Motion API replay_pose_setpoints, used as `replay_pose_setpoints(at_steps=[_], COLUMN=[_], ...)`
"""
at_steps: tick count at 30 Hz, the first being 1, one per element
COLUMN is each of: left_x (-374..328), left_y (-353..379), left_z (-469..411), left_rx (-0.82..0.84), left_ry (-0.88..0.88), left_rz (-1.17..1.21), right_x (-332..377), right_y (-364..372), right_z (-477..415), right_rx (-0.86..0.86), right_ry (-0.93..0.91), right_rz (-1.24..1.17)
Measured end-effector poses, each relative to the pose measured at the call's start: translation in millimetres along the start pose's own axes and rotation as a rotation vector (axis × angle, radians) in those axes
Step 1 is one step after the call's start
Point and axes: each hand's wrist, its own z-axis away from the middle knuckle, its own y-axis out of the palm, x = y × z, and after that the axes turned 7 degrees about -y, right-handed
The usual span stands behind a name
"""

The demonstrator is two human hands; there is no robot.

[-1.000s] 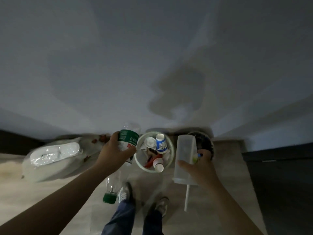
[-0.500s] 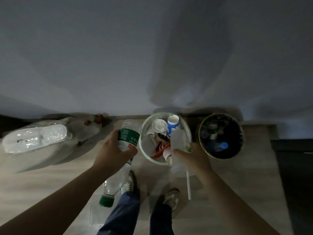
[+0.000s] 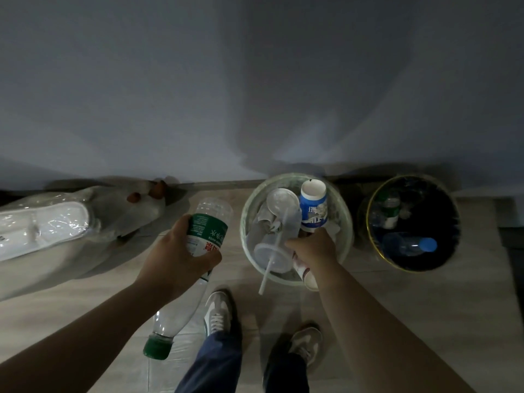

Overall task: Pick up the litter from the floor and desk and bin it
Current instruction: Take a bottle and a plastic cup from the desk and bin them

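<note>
The right hand has moved over the pale bin, where the clear cup now lies tipped just beside its fingers, straw jutting out. Whether those fingers grip the cup is hard to tell. The left hand stays wrapped round the water bottle.

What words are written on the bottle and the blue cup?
"水", it seems: white character on the water bottle's green label.
Red characters and small print beside it: too blurred.
Blue cup in the pale bin: big white letters, too blurred to read.
</note>
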Motion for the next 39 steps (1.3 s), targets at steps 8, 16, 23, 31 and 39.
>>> replay_pose_setpoints(at_steps=[8, 16, 23, 31, 39], left_x=[-1, -19, -40, -99, -190], left_y=[0, 2, 10, 38, 115], left_z=[-18, -23, -20, -10, 8], left_rx=[0.015, 0.019, 0.029, 0.069, 0.198], left_ry=[0.023, 0.054, 0.117, 0.211, 0.340], left_rz=[-0.053, -0.043, -0.083, -0.155, -0.254], right_x=[-2, -23, -14, -55, -113], right_y=[28, 22, -5, -99, -196], right_z=[9, 3, 10, 43, 56], right_rx=[-0.089, 0.233, 0.116, -0.042, -0.131], right_ry=[-0.512, -0.552, -0.616, -0.496, -0.348], right_rz=[0.378, 0.630, 0.438, 0.469, 0.406])
